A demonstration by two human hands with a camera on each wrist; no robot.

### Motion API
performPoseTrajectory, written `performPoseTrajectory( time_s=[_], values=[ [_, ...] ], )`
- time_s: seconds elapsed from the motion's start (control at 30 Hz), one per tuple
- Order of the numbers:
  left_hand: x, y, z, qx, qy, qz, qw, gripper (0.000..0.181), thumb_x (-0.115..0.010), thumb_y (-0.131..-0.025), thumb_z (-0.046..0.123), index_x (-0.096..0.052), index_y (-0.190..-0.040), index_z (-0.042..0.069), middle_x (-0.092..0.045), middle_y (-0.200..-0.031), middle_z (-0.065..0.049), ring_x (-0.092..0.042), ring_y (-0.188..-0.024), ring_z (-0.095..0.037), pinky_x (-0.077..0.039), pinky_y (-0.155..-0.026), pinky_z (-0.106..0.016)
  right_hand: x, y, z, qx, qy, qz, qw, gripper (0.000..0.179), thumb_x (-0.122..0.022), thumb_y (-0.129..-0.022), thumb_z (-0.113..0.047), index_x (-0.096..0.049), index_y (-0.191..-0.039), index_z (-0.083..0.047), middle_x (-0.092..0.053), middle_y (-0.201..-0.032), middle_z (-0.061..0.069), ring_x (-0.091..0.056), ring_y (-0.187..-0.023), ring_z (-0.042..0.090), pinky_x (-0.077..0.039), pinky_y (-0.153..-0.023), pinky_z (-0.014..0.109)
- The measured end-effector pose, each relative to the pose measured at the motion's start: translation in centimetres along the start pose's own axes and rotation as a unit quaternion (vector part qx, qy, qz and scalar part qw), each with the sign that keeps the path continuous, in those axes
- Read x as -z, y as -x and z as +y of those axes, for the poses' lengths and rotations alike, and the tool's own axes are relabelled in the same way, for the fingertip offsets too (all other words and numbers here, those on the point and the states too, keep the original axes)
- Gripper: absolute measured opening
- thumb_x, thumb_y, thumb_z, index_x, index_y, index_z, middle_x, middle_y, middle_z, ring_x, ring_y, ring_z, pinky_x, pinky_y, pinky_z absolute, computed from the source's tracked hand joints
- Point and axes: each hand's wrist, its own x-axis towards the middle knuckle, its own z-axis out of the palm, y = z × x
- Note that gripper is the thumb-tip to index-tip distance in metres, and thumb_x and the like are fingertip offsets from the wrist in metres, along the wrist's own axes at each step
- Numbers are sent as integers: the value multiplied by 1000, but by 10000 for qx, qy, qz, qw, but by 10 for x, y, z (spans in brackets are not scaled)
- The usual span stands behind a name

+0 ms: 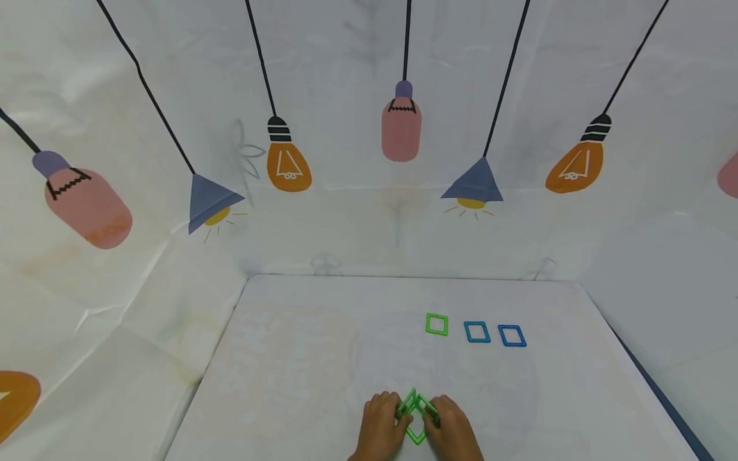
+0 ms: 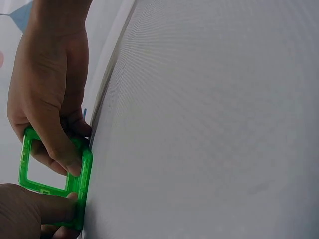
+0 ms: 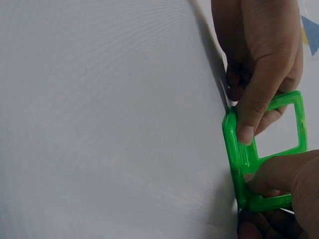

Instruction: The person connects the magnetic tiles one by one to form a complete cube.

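Observation:
Low over the front of the table, three green square magnetic tile frames meet. One lies flat, its near corner (image 1: 418, 440) showing between the hands, and two stand upright along its far sides. My left hand (image 1: 380, 422) pinches the left upright tile (image 1: 407, 404) between thumb and fingers. On the other side my right hand (image 1: 452, 430) pinches the right upright tile (image 1: 428, 406) the same way. Both wrist views show thumbs pressed low on the green frames, close by the tabletop. Parts of the tiles are hidden behind the fingers.
Farther back on the white table (image 1: 277, 358) lie a green square tile (image 1: 437, 334) and two blue square tiles, the left one (image 1: 477, 340) and the right one (image 1: 513, 344). A pale sheet (image 1: 346, 224) printed with hanging lamps surrounds the table's back and sides.

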Motion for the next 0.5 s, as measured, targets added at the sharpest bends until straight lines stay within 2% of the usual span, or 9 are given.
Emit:
performPoseTrajectory(
  time_s=[0.13,0.33,0.4,0.5],
  values=[
    [1,-1,1,28,68,-18,10000,25,-84,-79,26,-60,-81,20,-46,-69,17,-36,-67,3,-30,-64,-19,0,-2,-1,-167,-20,-54,9998,16,-78,-80,-5,-64,-80,-13,-55,-76,-7,-43,-66,3,-43,-56,22],
    [4,-1,-1,-46,102,-227,9997,26,-84,-79,31,-61,-84,20,-47,-72,17,-38,-69,4,-34,-66,-20,0,-3,4,-68,-52,-154,9998,16,-77,-82,-6,-63,-81,-14,-54,-77,-8,-43,-67,4,-43,-57,22],
    [7,0,-4,-108,181,-479,9986,28,-84,-78,33,-62,-88,20,-47,-75,18,-38,-71,4,-35,-67,-20,-1,-2,6,72,-90,-132,9998,17,-78,-82,-6,-62,-81,-15,-53,-76,-9,-41,-67,2,-42,-57,21],
    [18,-2,-11,-321,380,-1184,9917,34,-84,-78,37,-65,-100,19,-50,-83,19,-40,-77,5,-41,-72,-20,0,-3,8,248,-134,-170,9995,17,-78,-81,-7,-63,-81,-15,-52,-76,-9,-40,-67,1,-41,-57,20]
  ],
)
